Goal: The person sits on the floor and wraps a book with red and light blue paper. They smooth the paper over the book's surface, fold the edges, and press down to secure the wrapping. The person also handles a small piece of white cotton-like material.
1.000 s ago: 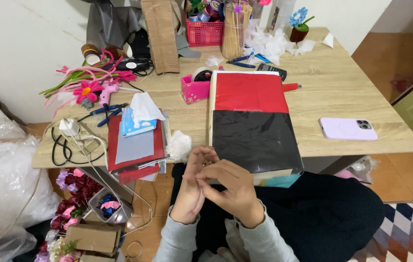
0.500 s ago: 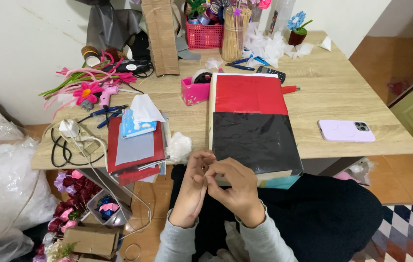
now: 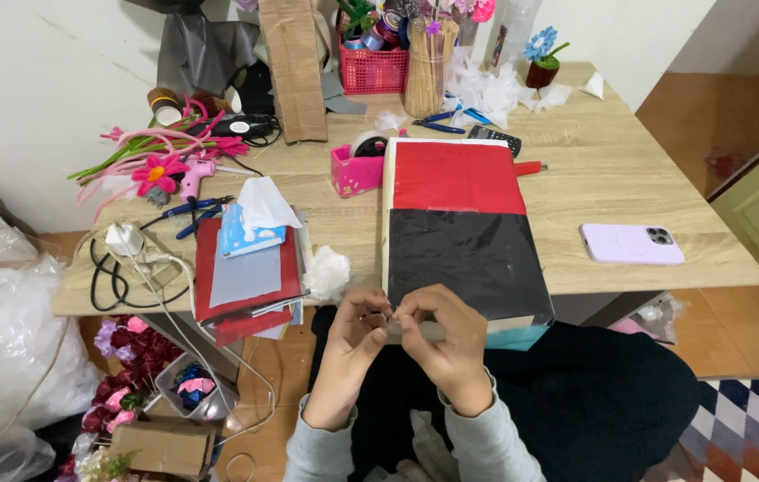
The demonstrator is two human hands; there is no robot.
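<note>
Hands hardly shifted: left hand (image 3: 354, 344) and right hand (image 3: 444, 335) pinch something tiny, unidentifiable, at six o'clock of the red-and-black flat paper-covered board (image 3: 464, 223).

One phone (image 3: 632, 244), one red basket (image 3: 375, 70), two hands (image 3: 402, 344).

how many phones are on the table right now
1: a lilac phone lies face down at the table's right end, apart from the red-and-black sheet stack. Others may be hidden under clutter.

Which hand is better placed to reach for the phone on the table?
The right hand, probably. The phone lies on the table on the right side, while the left hand is farther away. Both hands now pinch a small item together.
</note>
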